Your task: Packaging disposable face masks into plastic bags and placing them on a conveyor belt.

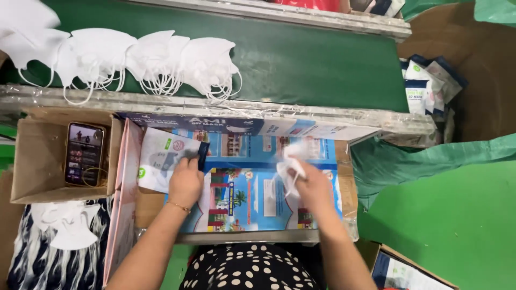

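Note:
My left hand [186,181] presses on a flat white packet with a dark edge [161,157] that lies on a blue printed sheet [252,185] covering the work board. In my right hand [313,185] is a folded white face mask [290,164], blurred by motion, held just above the sheet. A row of several white masks [140,59] with ear loops lies on the green conveyor belt [301,59] beyond the board.
A cardboard box [40,156] at the left holds a phone [84,154] with a lit screen. More white masks [67,225] rest on striped cloth below it. Packed mask pouches [430,86] sit in a large carton at the right. Green sheeting [446,215] covers the right side.

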